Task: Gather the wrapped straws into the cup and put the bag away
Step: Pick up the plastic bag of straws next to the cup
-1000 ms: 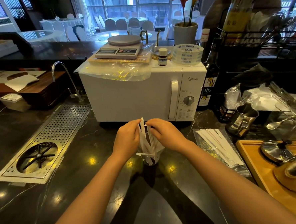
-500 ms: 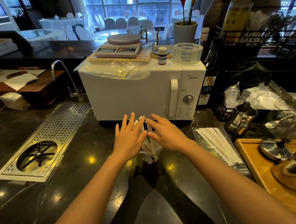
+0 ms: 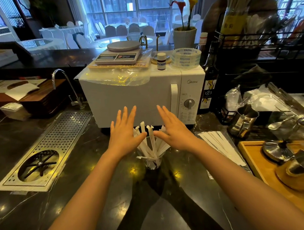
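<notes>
A small clear cup (image 3: 153,163) is seen on the dark counter (image 3: 91,189), just in front of the white microwave (image 3: 137,99). A bunch of wrapped straws (image 3: 150,141) is stood up in the cup, and the tops are fanned out a little. The left hand (image 3: 124,134) is held just to the left of the cup, above it, and the right hand (image 3: 173,133) is held just to the right of the cup. Both hands are spread flat with the fingers wide apart, and nothing is gripped by either one. The thumbs are close to the straws, but it cannot be told if the straws are touched. To the right of the cup, near it, a clear bag (image 3: 220,146) is laid flat on the counter. More wrapped straws are seen lying on it or in it; which one cannot be told. So it is judged that only part of the job is done. Some straws are in the cup already. The straws at the bag are not yet picked up, and the bag is not yet put away. Further to the right of the cup, a wooden tray (image 3: 257,163) with metal things on it is seen, and to the left of the cup a metal drain plate (image 3: 60,138) is set into the counter.
</notes>
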Tool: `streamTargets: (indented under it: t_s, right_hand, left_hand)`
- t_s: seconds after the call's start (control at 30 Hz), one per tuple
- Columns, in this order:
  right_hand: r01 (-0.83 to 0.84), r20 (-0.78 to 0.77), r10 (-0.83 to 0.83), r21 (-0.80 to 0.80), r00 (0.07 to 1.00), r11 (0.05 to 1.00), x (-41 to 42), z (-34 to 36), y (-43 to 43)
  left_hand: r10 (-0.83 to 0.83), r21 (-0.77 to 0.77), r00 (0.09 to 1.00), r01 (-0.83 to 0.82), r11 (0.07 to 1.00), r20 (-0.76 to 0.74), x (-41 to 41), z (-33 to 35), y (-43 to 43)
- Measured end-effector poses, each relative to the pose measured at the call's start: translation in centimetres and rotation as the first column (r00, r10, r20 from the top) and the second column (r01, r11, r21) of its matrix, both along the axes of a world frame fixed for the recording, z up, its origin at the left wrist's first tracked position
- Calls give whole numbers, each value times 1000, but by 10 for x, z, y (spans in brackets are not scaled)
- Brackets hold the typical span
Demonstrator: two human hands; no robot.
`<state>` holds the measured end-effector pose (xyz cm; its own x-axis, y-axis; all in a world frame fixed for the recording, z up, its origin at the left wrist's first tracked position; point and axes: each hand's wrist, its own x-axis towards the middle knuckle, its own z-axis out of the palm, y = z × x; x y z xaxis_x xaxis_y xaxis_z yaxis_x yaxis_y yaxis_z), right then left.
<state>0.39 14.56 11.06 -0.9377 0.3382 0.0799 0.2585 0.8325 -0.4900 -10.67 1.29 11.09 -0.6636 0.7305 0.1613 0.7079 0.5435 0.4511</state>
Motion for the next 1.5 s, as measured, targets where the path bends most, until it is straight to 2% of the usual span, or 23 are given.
streamTargets:
  t_s: [0.13,0.33,0.5,0.63,0.77,0.9,1.17,1.5]
  right_hand:
    - [47,-22,-47,0,999,999,16,4,10]
    - [170,-9,-170,22,985,985,57,5,39]
    - [292,9,-292,-51,956,955,102,-7,65]
    - [373,62,-367,-153,928,915,138,-24,80]
    - [410,134,-392,-155,910,899,165,-46,88]
    - [400,185,-371,-159,910,903,180,-68,91]
    - [394,309,-360,-56,880,917,184,-97,95]
    - [254,380,-288,139,879,957,190,-104,100]
  left_hand:
    - [-58,-1,997,58,998,-50,18,11,15]
    - [-215,21,975,216,976,-48,60,20,52]
    - [-349,23,936,350,937,-43,94,8,87]
    - [-437,-20,899,437,899,4,117,-15,114]
    - [-465,-94,879,475,875,105,134,-50,135]
    - [-489,-167,852,518,839,186,147,-85,143]
    - [-646,-254,736,677,691,204,161,-114,149]
    - [-684,-379,729,629,679,-16,166,-126,162]
